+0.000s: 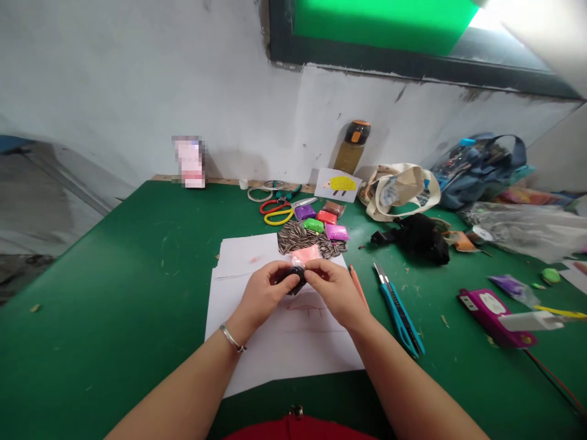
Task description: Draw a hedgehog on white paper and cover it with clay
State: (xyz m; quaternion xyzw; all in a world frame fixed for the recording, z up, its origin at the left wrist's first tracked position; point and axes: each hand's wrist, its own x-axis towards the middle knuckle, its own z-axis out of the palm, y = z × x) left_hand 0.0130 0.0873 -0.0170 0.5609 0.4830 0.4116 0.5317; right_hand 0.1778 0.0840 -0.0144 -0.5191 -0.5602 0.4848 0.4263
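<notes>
We hold the black item (299, 274) between our left hand (266, 289) and right hand (334, 289), fingertips of both clamped on it, above the white paper (275, 351) on the counter (128, 275).

- Pale, scuffed wall (114, 79) across the far side.
- Dark-framed window (376, 24), far right, showing bright green, with white light (499, 15) glaring at right.
- Wide green table (114, 293), far edge along the wall.
- Blue surface (13, 144), far left, cut off.
</notes>
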